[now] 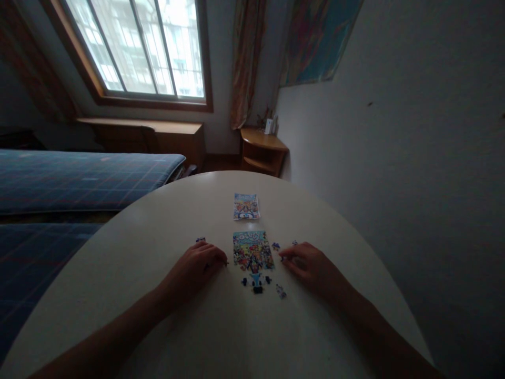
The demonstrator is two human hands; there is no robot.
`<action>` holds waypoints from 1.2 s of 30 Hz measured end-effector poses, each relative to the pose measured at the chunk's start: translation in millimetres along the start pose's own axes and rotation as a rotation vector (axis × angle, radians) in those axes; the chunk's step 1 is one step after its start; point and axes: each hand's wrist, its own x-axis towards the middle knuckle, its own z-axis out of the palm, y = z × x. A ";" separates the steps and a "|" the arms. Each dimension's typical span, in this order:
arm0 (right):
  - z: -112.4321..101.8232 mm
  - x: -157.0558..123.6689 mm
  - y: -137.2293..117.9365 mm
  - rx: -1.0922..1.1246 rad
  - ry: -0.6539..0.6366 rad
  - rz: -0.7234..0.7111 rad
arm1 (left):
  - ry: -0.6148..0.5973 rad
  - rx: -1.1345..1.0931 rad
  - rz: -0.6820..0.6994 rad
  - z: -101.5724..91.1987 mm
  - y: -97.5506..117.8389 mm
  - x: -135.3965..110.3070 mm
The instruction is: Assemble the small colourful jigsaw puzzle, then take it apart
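Left hand (pixel 202 259) and right hand (pixel 306 261) are seen half-curled, any hold indiscernible, and the puzzle (pixel 252 248) or loose piece (pixel 280 291) could be shifted if brushed.

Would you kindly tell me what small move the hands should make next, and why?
Perhaps the right hand should bring the small dark piece at its fingertips to the puzzle: the piece is just right of it, and the puzzle's lower edge looks uneven.
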 end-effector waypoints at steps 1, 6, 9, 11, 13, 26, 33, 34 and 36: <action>0.2 0.0 0.0 0.011 0.005 -0.008 | 0.004 -0.004 0.000 0.0 1.0 -0.1; 5.1 -3.1 -6.0 0.149 -0.012 0.006 | 0.026 0.052 -0.013 0.4 3.1 -0.5; 11.2 -5.8 -14.6 0.276 -0.074 0.012 | 0.069 0.133 -0.014 2.7 6.2 -2.2; 15.2 -7.0 -20.0 0.334 -0.086 0.035 | 0.090 0.153 0.025 6.0 12.9 -4.9; 18.3 -7.5 -23.9 0.376 -0.082 0.068 | 0.058 0.139 0.120 9.9 23.3 -8.8; 26.4 -9.3 -29.5 0.168 -0.064 -0.001 | -0.231 0.152 0.501 18.0 54.3 -13.9; 22.4 -9.9 -33.0 0.155 -0.084 -0.046 | -0.241 0.162 0.529 14.8 54.0 -11.9; 21.0 -10.2 -32.9 0.149 -0.096 -0.058 | -0.233 0.156 0.533 14.4 53.9 -11.6; 17.8 -10.9 -32.5 0.129 -0.122 -0.087 | -0.214 0.145 0.536 14.1 53.5 -11.4</action>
